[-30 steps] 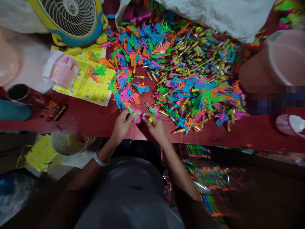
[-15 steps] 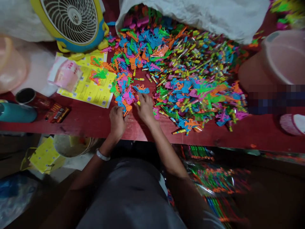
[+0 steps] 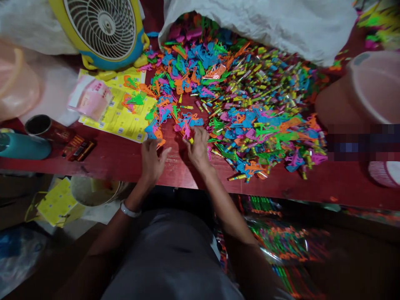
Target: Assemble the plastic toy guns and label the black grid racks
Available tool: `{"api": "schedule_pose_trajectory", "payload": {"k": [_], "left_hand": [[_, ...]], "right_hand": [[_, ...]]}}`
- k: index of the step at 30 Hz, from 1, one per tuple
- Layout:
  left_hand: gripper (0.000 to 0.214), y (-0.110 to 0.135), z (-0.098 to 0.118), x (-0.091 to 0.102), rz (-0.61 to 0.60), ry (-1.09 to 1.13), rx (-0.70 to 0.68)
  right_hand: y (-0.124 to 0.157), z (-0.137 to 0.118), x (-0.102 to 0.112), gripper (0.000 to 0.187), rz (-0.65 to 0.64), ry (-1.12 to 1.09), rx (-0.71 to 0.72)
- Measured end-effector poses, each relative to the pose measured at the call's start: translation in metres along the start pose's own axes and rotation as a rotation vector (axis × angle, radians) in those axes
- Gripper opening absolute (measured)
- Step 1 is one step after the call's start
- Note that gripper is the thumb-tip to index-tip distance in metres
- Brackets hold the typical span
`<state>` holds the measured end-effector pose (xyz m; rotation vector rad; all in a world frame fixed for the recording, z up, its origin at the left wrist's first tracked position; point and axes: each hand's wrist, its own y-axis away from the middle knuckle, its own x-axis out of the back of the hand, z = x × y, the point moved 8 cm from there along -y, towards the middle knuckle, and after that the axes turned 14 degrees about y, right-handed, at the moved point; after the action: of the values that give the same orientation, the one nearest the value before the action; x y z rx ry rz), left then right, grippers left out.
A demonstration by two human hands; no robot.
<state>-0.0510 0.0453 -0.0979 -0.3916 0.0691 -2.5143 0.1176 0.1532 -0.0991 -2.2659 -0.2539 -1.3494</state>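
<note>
Here my left hand [image 3: 151,157] spreads its fingers empty above the table [image 3: 109,160]; my right hand [image 3: 199,148] pinches a yellow piece [image 3: 191,141].

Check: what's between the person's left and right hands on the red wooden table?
Head view: only bare red wooden table between left hand and right hand; small coloured plastic pieces lie just beyond them.

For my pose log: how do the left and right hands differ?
The left hand is open with fingers spread; the right hand has fingers bunched. The left hand's wrist bears a white band; the right hand's has none. The right hand reaches into the heap of small coloured plastic pieces; the left hand is at its edge. Both are bare.
</note>
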Motion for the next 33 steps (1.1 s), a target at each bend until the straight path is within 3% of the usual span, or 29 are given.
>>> {"api": "schedule_pose_trajectory", "payload": {"k": [3, 5, 9, 11, 13, 16, 19, 22, 25, 28, 30, 33], "left_hand": [[0.033, 0.005, 0.007, -0.032, -0.165, 0.386, 0.187], [0.031, 0.007, 0.005, -0.043, -0.195, 0.566, 0.319], [0.027, 0.008, -0.008, -0.037, -0.127, 0.682, 0.473], [0.024, 0.01, -0.011, -0.034, -0.108, 0.697, 0.484], [0.024, 0.012, -0.013, -0.035, -0.09, 0.717, 0.49], [0.025, 0.016, -0.019, -0.035, -0.02, 0.72, 0.524], [0.025, 0.018, -0.022, -0.028, 0.048, 0.704, 0.533], [0.023, 0.019, -0.019, -0.02, 0.04, 0.727, 0.524], [0.022, 0.021, -0.017, -0.016, 0.009, 0.724, 0.519], [0.023, 0.024, -0.018, -0.018, 0.004, 0.702, 0.538], [0.025, 0.026, -0.015, -0.023, -0.027, 0.701, 0.542], [0.026, 0.031, -0.002, -0.031, -0.123, 0.717, 0.499]], "right_hand": [[0.012, -0.027, 0.008, 0.046, -0.052, -0.13, 0.135], [0.019, -0.038, 0.014, 0.042, -0.085, -0.245, 0.184], [0.027, -0.016, 0.019, 0.035, -0.099, -0.452, -0.016], [0.031, -0.001, 0.013, 0.037, -0.122, -0.511, -0.141], [0.035, 0.005, 0.012, 0.037, -0.096, -0.48, -0.167], [0.046, 0.0, 0.026, 0.03, 0.006, -0.349, -0.078], [0.072, -0.003, 0.045, 0.027, 0.021, -0.275, 0.01], [0.109, -0.002, 0.053, 0.028, -0.086, -0.174, 0.117], [0.145, 0.004, 0.041, 0.03, -0.222, -0.018, 0.206], [0.161, 0.011, 0.03, 0.022, -0.252, 0.003, 0.22], [0.158, 0.013, 0.03, 0.023, -0.231, -0.111, 0.194], [0.141, 0.021, 0.039, 0.029, -0.176, -0.313, -0.044]]}}
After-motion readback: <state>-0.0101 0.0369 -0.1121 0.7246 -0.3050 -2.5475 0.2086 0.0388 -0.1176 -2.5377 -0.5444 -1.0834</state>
